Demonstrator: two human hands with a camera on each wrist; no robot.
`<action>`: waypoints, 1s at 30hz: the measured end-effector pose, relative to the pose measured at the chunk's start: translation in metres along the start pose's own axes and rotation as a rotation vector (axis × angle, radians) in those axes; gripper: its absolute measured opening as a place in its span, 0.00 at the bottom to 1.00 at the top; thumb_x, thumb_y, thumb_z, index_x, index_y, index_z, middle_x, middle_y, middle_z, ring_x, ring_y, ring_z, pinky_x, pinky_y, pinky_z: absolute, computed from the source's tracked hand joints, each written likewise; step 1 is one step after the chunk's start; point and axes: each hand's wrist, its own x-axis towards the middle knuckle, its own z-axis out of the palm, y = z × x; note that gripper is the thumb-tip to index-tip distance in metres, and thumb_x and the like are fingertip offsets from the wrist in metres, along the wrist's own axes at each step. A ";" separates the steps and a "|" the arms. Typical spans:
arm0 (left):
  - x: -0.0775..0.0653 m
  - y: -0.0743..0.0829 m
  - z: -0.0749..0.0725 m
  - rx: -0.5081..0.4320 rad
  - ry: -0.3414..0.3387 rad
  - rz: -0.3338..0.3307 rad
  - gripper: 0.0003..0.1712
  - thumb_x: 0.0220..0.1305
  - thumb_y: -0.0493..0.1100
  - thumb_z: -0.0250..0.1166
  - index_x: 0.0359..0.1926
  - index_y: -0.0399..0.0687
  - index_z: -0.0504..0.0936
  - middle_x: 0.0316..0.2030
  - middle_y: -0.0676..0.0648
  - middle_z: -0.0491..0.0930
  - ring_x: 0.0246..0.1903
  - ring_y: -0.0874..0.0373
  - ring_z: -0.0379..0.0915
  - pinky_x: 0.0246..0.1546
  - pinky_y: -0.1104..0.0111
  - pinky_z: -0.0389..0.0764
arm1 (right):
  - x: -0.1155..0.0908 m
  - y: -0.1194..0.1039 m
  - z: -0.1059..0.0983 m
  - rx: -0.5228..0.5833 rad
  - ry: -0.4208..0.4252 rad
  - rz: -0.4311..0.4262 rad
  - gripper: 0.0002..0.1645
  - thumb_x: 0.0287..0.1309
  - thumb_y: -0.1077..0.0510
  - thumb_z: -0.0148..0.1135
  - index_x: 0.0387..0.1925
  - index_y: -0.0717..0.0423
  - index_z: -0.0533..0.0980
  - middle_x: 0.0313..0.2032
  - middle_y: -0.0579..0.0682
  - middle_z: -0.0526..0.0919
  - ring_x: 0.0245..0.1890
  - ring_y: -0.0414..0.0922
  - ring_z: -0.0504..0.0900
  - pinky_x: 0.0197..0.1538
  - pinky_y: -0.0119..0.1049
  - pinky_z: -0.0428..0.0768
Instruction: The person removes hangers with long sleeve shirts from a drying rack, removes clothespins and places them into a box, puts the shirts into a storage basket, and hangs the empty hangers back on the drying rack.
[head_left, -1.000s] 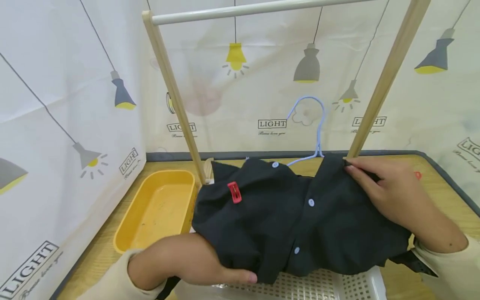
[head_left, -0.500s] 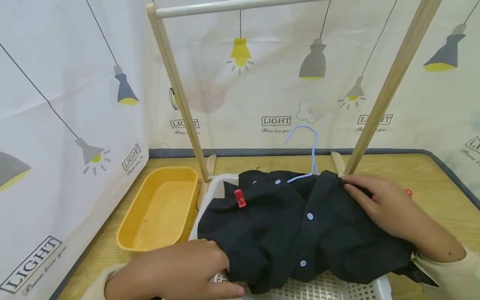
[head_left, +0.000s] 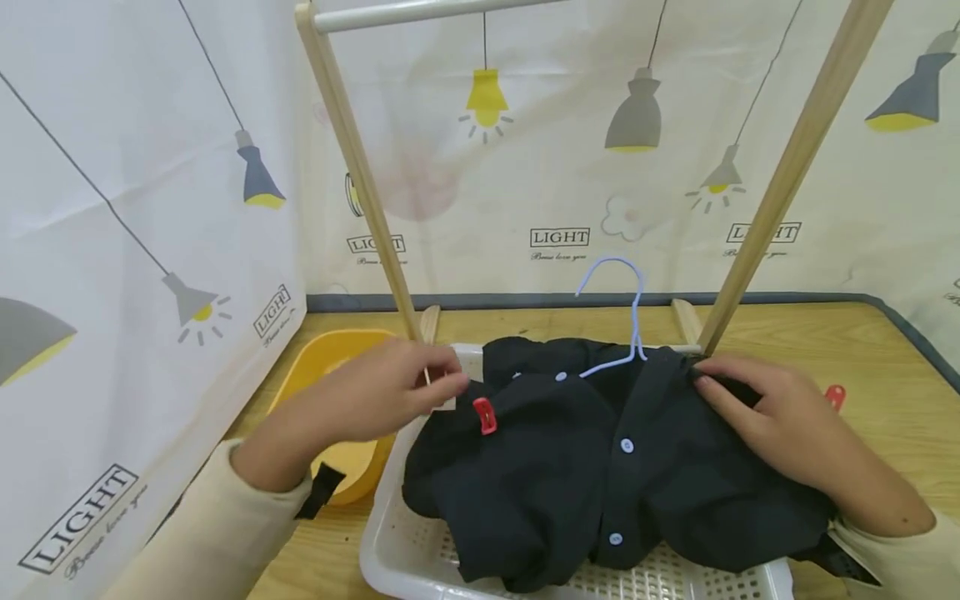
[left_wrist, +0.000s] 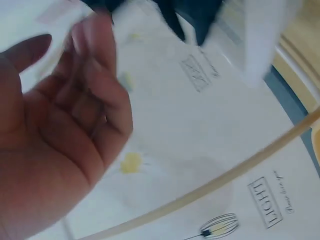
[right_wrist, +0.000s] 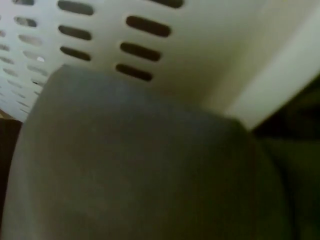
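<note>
Black shirt [head_left: 555,483] lies bunched over the white basket [head_left: 382,533], buttons up. Left to right: yellow tray [head_left: 318,354], partly behind the left arm; left hand [head_left: 397,385] at one shoulder, thumb and fingers apart, nothing seen between them. Red clip [head_left: 485,416] on the cloth just beside. Blue hanger [head_left: 636,318] rises from the neck opening; insertion judged largely done, its lower part hidden. Right hand [head_left: 780,412] pinches the opposite shoulder. Remaining, as judged: shoulder cloth unsettled; shirt not on the white rail [head_left: 435,10].
</note>
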 end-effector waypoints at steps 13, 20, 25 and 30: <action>0.089 -0.014 0.017 0.312 -0.255 -0.035 0.36 0.74 0.57 0.56 0.77 0.63 0.56 0.75 0.49 0.61 0.74 0.50 0.59 0.72 0.49 0.61 | -0.001 -0.004 0.008 -0.021 -0.070 0.022 0.08 0.63 0.58 0.66 0.43 0.47 0.85 0.40 0.47 0.89 0.39 0.44 0.86 0.42 0.29 0.80; 0.107 -0.011 0.032 0.303 -0.266 0.026 0.35 0.76 0.54 0.53 0.79 0.65 0.52 0.75 0.49 0.62 0.73 0.54 0.59 0.72 0.55 0.64 | -0.001 -0.004 0.012 -0.032 -0.096 0.026 0.08 0.63 0.58 0.65 0.43 0.49 0.85 0.40 0.48 0.89 0.39 0.49 0.87 0.41 0.44 0.82; 0.116 -0.008 0.038 0.335 -0.242 0.058 0.37 0.75 0.55 0.55 0.78 0.66 0.52 0.74 0.50 0.64 0.72 0.54 0.62 0.71 0.56 0.66 | -0.001 -0.004 0.014 -0.029 -0.095 0.014 0.08 0.63 0.58 0.66 0.43 0.48 0.85 0.39 0.47 0.89 0.38 0.47 0.87 0.40 0.43 0.83; 0.123 -0.006 0.040 0.369 -0.195 0.085 0.29 0.74 0.52 0.57 0.73 0.58 0.67 0.68 0.51 0.73 0.68 0.57 0.68 0.70 0.60 0.68 | -0.002 -0.003 0.017 -0.052 -0.102 0.004 0.08 0.62 0.58 0.66 0.42 0.49 0.85 0.39 0.48 0.89 0.38 0.48 0.88 0.41 0.48 0.83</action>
